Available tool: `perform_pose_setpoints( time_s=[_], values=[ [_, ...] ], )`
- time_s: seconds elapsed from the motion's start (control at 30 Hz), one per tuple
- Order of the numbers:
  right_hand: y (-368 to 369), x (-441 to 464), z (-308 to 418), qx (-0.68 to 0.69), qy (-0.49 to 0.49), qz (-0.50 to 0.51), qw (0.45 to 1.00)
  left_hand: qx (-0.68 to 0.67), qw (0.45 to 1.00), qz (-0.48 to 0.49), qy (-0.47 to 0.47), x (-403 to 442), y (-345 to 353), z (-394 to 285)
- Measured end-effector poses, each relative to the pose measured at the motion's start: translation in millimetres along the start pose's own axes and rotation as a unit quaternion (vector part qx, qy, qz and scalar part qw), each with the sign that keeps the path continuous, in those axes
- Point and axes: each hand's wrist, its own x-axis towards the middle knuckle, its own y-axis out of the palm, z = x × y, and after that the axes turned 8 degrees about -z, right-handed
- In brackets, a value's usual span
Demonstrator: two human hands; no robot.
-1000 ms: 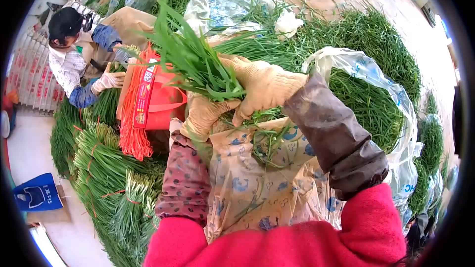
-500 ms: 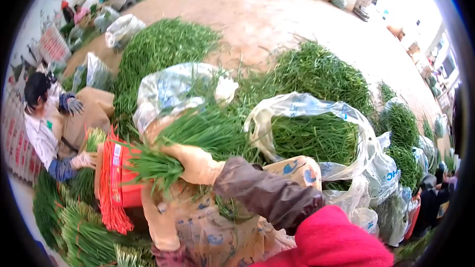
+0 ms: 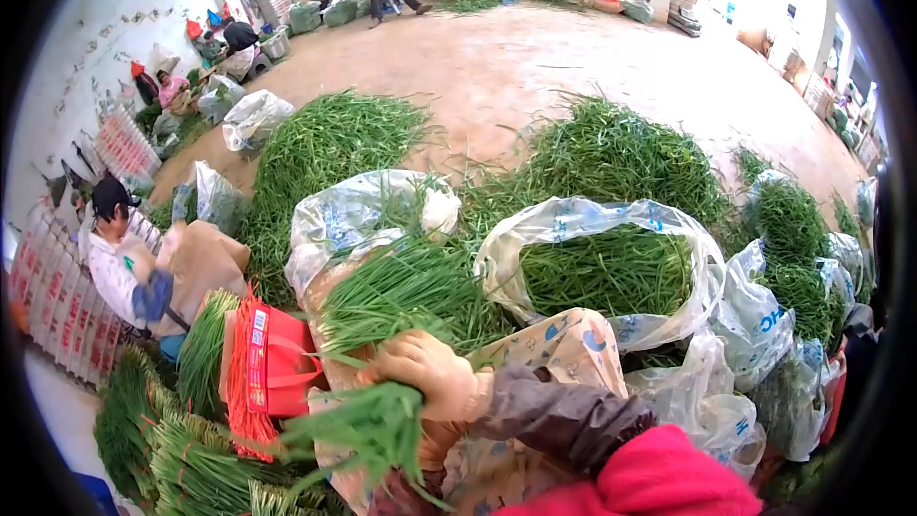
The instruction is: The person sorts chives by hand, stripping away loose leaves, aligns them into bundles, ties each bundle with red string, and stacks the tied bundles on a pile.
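My right hand (image 3: 427, 375), in a beige glove, is closed around a bunch of green chives (image 3: 368, 425) whose leafy ends hang forward and down over my lap. Behind it and partly covered, my left hand (image 3: 439, 438) is close to the same bunch; its fingers are hidden. A patterned apron (image 3: 564, 344) covers my lap. Just beyond the hands lies a loose heap of chives (image 3: 406, 291). To the left, a red bag (image 3: 285, 363) stands beside a hanging bundle of red ties (image 3: 244, 373).
Tied chive bundles (image 3: 191, 459) are stacked at the lower left. A clear plastic bag (image 3: 702, 315) full of greens stands at right, with another plastic bag (image 3: 349, 196) ahead. Large piles of greens (image 3: 626, 158) cover the floor. A co-worker (image 3: 129, 263) sits at left.
My right hand has moved down and to the right with the chives, closer to my body. My left hand has moved right, behind it. The view has tilted up; the co-worker's arms have moved.
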Motion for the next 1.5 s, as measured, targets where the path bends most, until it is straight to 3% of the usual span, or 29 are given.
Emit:
perform_pose_setpoints(
  time_s=[0.03, 0.1, 0.17, 0.23, 0.3, 0.37, 0.4, 0.43, 0.47, 0.5, 0.53, 0.57, 0.6, 0.63, 0.67, 0.7, 0.8, 0.83, 0.9, 0.93, 1.03, 1.07, 1.1, 1.27, 1.37, 1.43, 1.47, 1.5],
  values=[
    [-7.1, -7.8, 3.9, 0.007, -0.002, 0.001, 1.000, -0.015, 1.000, 0.000, -0.004, 1.3, 0.6, 3.7],
    [-17.0, -29.3, 15.2, 0.008, -0.103, 0.030, 0.994, -0.059, 0.998, 0.007, -0.011, 2.5, 4.0, 5.6],
    [-20.5, -51.8, 27.2, 0.029, -0.093, 0.047, 0.994, -0.125, 0.992, 0.028, -0.012, 8.3, 6.0, 4.5],
    [-19.9, -67.9, 30.5, 0.006, -0.106, 0.047, 0.993, -0.248, 0.962, 0.109, -0.040, 13.7, 4.7, 2.0],
    [-25.3, -73.9, 41.9, -0.062, -0.089, 0.117, 0.987, -0.359, 0.904, 0.205, -0.105, 14.2, 4.4, -3.5],
    [-23.9, -83.1, 44.0, -0.102, -0.130, 0.116, 0.979, -0.289, 0.949, 0.122, -0.041, 9.1, 5.3, -14.6],
    [-36.6, -76.9, 54.3, -0.037, -0.085, 0.185, 0.978, 0.018, 0.989, -0.138, 0.038, -2.8, 24.8, -32.5],
    [-46.8, -73.7, 57.5, 0.028, -0.041, 0.251, 0.967, 0.023, 0.989, -0.140, 0.042, -6.7, 23.9, -41.4],
    [-56.0, -75.8, 49.5, 0.164, 0.045, 0.244, 0.955, 0.120, 0.973, -0.176, 0.085, -8.6, 22.2, -48.8],
    [-58.4, -80.6, 44.0, 0.307, 0.101, 0.138, 0.936, 0.216, 0.946, -0.209, 0.125, -9.8, 21.9, -53.4],
    [-58.0, -88.9, 38.2, 0.354, 0.307, 0.078, 0.880, 0.248, 0.928, -0.223, 0.167, -11.4, 24.9, -55.2],
    [-52.4, -98.1, 28.7, 0.384, 0.497, 0.013, 0.778, 0.253, 0.927, -0.223, 0.166, -13.8, 26.4, -57.5],
    [-32.2, -112.2, -0.5, 0.389, 0.473, -0.030, 0.790, 0.286, 0.923, -0.199, 0.161, -17.7, 26.7, -60.9],
    [-30.4, -108.8, -4.9, 0.319, 0.512, 0.056, 0.795, 0.320, 0.919, -0.174, 0.153, -21.6, 26.2, -65.0],
    [-17.6, -116.2, -8.9, 0.360, 0.542, 0.057, 0.757, 0.380, 0.897, -0.177, 0.139, -26.8, 19.5, -68.2],
    [0.4, -126.4, -14.2, 0.399, 0.571, 0.058, 0.715, 0.374, 0.913, -0.143, 0.080, -29.5, 4.4, -75.5],
    [33.6, -128.2, -21.8, 0.584, 0.526, 0.043, 0.617, 0.418, 0.884, -0.206, 0.031, -41.9, 7.5, -67.1],
    [18.5, -111.6, -15.3, 0.493, 0.546, 0.043, 0.676, 0.416, 0.885, -0.209, 0.023, -45.1, 11.7, -62.4],
    [45.4, -119.1, -34.3, 0.605, 0.452, -0.121, 0.644, 0.401, 0.893, -0.205, 0.016, -55.9, 27.2, -55.0],
    [63.1, -141.7, -60.1, 0.639, 0.520, -0.195, 0.532, 0.431, 0.886, -0.168, -0.039, -61.3, 4.5, -59.4],
    [44.9, -140.9, -106.1, 0.632, 0.533, -0.283, 0.487, 0.387, 0.903, -0.132, -0.130, -78.9, -15.4, -55.1],
    [23.1, -127.3, -106.7, 0.615, 0.596, -0.272, 0.439, 0.369, 0.901, -0.176, -0.145, -85.9, -21.7, -49.4],
    [14.4, -94.6, -70.0, 0.486, 0.589, -0.405, 0.503, 0.363, 0.901, -0.183, -0.151, -89.0, -15.8, -47.5],
    [20.3, -120.9, -135.1, 0.341, 0.600, -0.393, 0.607, 0.299, 0.926, -0.185, -0.138, -94.7, -11.9, -39.6],
    [8.8, -116.5, -144.9, 0.305, 0.643, -0.368, 0.598, 0.296, 0.929, -0.158, -0.158, -103.7, -7.3, -41.2],
    [-3.5, -124.8, -170.7, 0.306, 0.643, -0.407, 0.572, 0.305, 0.927, -0.149, -0.158, -112.9, -14.0, -42.8],
    [-17.7, -146.5, -202.5, 0.499, 0.592, -0.441, 0.453, 0.318, 0.925, -0.138, -0.154, -117.9, -18.6, -43.7],
    [-25.6, -138.2, -199.8, 0.347, 0.614, -0.483, 0.520, 0.316, 0.925, -0.143, -0.154, -125.6, -24.7, -42.3]
  ],
)
